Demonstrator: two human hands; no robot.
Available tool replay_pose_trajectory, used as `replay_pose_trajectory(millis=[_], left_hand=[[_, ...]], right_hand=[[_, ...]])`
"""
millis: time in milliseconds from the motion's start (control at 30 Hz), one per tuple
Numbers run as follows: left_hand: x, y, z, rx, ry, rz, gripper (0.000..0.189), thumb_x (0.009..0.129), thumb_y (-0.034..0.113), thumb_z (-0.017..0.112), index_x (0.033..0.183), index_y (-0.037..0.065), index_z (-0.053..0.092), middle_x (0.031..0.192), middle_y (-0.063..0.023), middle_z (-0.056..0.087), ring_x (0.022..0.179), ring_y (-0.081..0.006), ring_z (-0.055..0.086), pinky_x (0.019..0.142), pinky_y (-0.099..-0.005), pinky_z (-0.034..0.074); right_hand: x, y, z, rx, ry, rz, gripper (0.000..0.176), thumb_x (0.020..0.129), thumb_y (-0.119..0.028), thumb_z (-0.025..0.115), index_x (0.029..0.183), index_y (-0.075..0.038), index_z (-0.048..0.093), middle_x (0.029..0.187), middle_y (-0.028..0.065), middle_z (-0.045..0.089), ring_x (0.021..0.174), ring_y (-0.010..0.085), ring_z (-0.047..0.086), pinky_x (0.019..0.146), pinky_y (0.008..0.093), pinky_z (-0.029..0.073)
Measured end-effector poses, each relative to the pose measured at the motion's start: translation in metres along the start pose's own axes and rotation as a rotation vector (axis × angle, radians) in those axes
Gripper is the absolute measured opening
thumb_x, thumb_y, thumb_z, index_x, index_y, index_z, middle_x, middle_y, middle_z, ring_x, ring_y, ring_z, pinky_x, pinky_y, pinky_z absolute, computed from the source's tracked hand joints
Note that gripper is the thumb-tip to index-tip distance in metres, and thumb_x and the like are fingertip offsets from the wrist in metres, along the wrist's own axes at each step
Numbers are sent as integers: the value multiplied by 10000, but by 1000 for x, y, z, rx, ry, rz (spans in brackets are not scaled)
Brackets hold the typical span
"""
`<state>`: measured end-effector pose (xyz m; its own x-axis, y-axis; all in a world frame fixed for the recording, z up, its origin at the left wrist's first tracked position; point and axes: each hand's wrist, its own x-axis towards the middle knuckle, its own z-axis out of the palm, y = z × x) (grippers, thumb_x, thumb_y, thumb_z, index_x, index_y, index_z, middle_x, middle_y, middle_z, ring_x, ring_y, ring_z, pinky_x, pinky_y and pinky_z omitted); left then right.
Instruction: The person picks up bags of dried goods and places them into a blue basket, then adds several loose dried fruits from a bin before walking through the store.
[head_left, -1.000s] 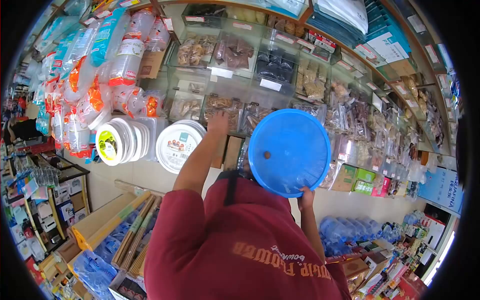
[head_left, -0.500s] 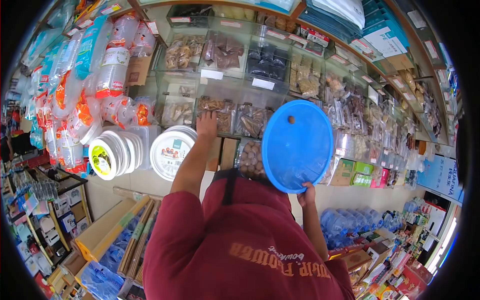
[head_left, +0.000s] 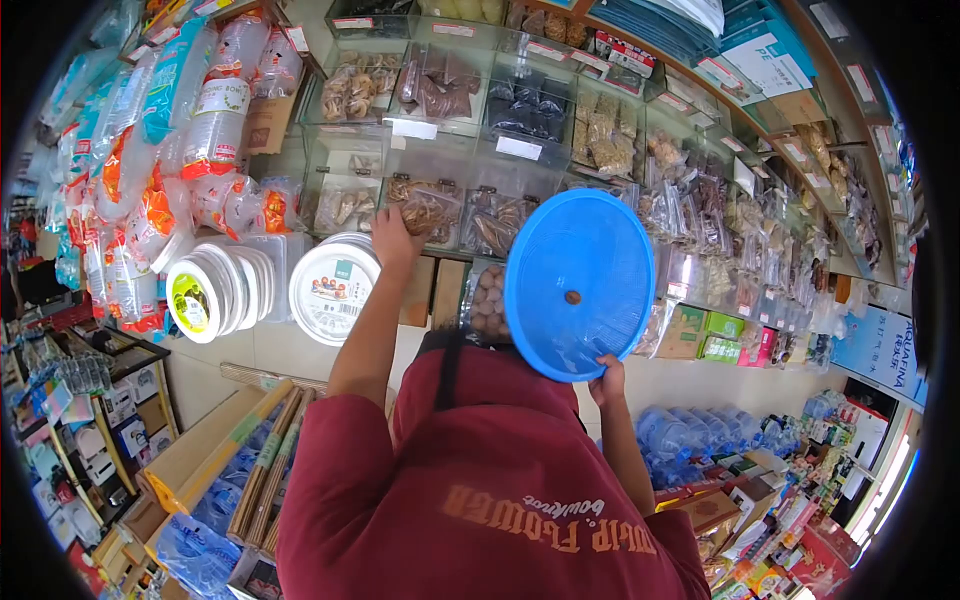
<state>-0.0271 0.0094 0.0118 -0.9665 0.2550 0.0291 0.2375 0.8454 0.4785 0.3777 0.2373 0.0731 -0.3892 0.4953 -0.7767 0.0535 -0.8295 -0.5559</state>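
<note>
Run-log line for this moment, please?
left hand: at bagged dried goods, contact unclear | right hand: holding blue basket by rim | inside: small brown round item

The person wears a T-shirt of dark red, near maroon, cloth (head_left: 420,470), which has a plain, matt surface with soft folds. Across its front there is a line of blocky, old-style orange-tan letters (head_left: 510,522), upside down in this view; the word FLOWER can be read, while the word beside it is bent and less clear. Next to them stands a small white handwritten-style word, "bowknot" (head_left: 568,503). A narrow black strap (head_left: 450,375) lies over the red cloth near its far edge. The left sleeve (head_left: 340,450) is short and loose, leaving the forearm (head_left: 365,345) bare. Both the left hand (head_left: 397,240) and the right hand (head_left: 610,380) are bare.
</note>
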Motion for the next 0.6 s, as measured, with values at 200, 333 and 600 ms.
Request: replay_pose_trajectory(millis=[200, 333, 600], left_hand=[[-46, 13, -18, -802, -77, -307, 532, 620, 167, 822, 1047, -3, 553, 1039, -150, 607, 903, -271, 607, 803, -360, 483], [-89, 43, -40, -1122, 10, -376, 599, 685, 98, 794, 1148, -56, 447, 1087, -152, 577, 940, -210, 594, 810, -313, 483], [-133, 107, -94, -1083, -40, -267, 667, 700, 67, 782, 1212, -38, 369, 1117, -153, 537, 999, -210, 558, 880, -317, 451]], right_hand=[[8, 2, -23, -12, -34, 17, 467, 730, -35, 453, 1188, 52, 444, 1063, 154, 584, 937, 307, 621, 831, 414, 544], [8, 10, -20, -10, 94, -94, 368, 747, -12, 449, 1108, 48, 497, 1024, 143, 585, 924, 286, 616, 788, 386, 547], [-12, 1, -22, -49, -73, -67, 259, 745, -1, 476, 995, 42, 530, 917, 112, 580, 802, 251, 622, 648, 356, 553]])
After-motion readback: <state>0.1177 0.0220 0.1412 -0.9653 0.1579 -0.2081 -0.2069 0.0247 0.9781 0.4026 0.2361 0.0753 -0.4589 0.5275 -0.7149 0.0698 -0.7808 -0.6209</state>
